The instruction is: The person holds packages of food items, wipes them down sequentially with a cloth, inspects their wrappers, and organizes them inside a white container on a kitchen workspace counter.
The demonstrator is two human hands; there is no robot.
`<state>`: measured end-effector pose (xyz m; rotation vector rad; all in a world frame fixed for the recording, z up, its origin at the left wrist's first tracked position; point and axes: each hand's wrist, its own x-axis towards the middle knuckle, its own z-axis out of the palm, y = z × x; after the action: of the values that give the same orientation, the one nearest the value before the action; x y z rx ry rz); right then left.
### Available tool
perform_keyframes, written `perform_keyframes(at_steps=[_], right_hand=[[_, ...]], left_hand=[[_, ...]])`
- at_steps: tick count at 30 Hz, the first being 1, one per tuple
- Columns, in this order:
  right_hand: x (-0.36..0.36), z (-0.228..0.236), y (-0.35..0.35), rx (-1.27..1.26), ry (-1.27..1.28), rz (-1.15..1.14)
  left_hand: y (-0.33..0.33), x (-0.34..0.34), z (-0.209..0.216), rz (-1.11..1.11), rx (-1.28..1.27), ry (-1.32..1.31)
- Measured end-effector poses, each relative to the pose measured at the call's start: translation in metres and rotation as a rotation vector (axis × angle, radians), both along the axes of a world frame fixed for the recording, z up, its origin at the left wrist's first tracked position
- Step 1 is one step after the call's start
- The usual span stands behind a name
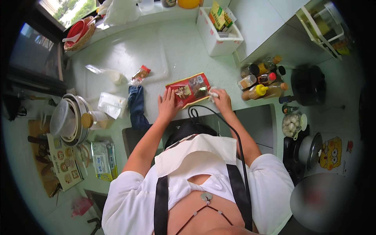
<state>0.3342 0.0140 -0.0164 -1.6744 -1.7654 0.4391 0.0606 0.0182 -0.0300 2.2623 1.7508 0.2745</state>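
A red food packet [184, 92] with a printed front and a clear window lies flat on the counter in front of me. My left hand [168, 103] rests on its left end, fingers stretched out flat. At the packet's right edge, my right hand [222, 100] is closed round a crumpled white tissue or cloth [213, 94]; how much of it lies inside the fist is hidden. Beyond the packet to the left is a small red-and-clear sachet [141, 73]. Left of my left hand lies a folded dark blue cloth [136, 103].
Several sauce bottles [256, 91] crowd the right side, with a dark pot [307, 84] beyond them. A white bin [219, 39] stands at the back. On the left are a tissue pack [112, 105] and stacked bowls [72, 117]. A black cable [238, 137] runs past my right arm.
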Motion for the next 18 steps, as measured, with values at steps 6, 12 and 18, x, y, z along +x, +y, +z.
perform_keyframes(at_steps=[6, 12, 18], right_hand=[[-0.007, -0.001, -0.016, -0.101, 0.142, -0.1], [-0.004, -0.002, -0.013, -0.111, 0.225, -0.13], [-0.002, -0.024, -0.005, -0.152, 0.312, -0.157]], left_hand=[[-0.011, 0.018, -0.018, 0.305, 0.072, -0.586], [-0.007, 0.017, -0.002, 0.66, -0.564, -1.255], [-0.013, 0.017, -0.019, 0.386, -0.437, -1.35]])
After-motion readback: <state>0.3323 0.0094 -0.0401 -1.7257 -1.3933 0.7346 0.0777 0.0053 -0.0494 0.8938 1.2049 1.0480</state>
